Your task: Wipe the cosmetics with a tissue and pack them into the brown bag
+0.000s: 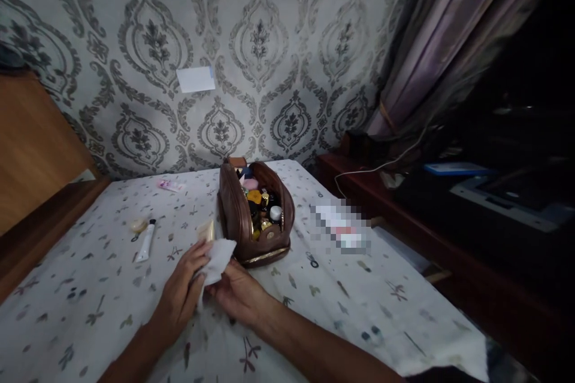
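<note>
A crumpled white wipe or tissue (217,260) is gripped between my two hands, in front of the bag. My left hand (184,280) closes on its left side, thumb in front. My right hand (240,292) pinches it from below right, with fingertips partly hidden. Just above my left fingers shows a beige-gold tube (206,231); whether I hold it or it lies behind cannot be seen. A brown leather cosmetic bag (236,230) stands unzipped just beyond my right hand. Several small bottles and jars fill it, among them one with a white cap (275,213).
On the patterned tablecloth (332,323) lie a white tube with a black cap (145,242), a small round jar (138,225) and a pink tube (169,185). A blurred-out packet (341,224) lies right of the bag. A wooden panel (36,149) borders the left.
</note>
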Action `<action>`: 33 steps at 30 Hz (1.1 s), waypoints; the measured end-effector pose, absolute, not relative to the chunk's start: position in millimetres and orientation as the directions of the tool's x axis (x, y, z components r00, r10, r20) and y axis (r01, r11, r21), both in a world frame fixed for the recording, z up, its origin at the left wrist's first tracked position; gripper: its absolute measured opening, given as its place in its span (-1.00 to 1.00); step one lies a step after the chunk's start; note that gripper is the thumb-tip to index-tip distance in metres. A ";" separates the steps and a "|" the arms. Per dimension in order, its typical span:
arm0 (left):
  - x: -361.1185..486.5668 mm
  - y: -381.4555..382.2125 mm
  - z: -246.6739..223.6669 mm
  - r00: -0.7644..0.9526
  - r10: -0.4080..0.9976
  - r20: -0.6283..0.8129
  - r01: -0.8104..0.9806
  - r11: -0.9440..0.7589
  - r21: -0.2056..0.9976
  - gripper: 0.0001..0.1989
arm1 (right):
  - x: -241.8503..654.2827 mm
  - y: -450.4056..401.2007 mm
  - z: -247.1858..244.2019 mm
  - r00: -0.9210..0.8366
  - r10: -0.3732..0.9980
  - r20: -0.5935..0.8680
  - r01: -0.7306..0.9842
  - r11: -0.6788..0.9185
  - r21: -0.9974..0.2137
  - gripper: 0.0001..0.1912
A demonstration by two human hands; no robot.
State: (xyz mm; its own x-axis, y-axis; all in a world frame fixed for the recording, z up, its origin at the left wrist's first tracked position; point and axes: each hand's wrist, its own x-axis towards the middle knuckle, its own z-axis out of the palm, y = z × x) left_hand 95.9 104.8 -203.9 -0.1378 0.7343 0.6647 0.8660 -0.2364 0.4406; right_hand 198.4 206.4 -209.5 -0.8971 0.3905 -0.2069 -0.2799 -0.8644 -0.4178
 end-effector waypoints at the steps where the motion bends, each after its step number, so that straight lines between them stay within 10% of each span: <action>1: 97.4 105.1 -200.5 -0.113 0.719 0.685 0.878 -0.251 0.408 -0.72 | 197.7 206.8 -209.2 -0.897 0.391 -0.205 -0.284 -0.866 -0.411 -0.62; 9: 97.7 99.8 -189.7 -0.184 0.669 0.720 0.889 -0.199 0.412 -0.95 | 200.6 208.8 -208.2 -0.924 0.318 -0.212 -0.218 -0.894 -0.392 -0.65; 19: 101.4 106.3 -188.8 -0.416 0.909 -0.024 0.190 0.113 0.975 -0.53 | 203.1 205.2 -207.2 -0.882 0.468 -0.057 -0.320 -0.684 -0.655 -0.46; 24: 98.9 101.5 -198.2 -0.283 0.912 -0.296 -0.200 0.246 0.948 -0.41 | 207.1 205.4 -207.3 -0.895 0.446 0.024 -0.296 -0.552 -0.779 -0.36; 33: 89.8 104.6 -213.6 -0.232 0.868 -0.439 -0.382 0.334 0.862 -0.45 | 209.7 216.5 -202.4 -0.839 0.518 0.170 -0.356 -0.285 -0.890 -0.20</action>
State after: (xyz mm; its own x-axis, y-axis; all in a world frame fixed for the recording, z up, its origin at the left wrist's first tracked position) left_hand 89.8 104.6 -213.6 -0.2321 0.8680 -0.4390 -0.3817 0.3338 0.8619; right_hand 209.7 216.5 -202.4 -0.8386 0.5177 0.1699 -0.3563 -0.2852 -0.8898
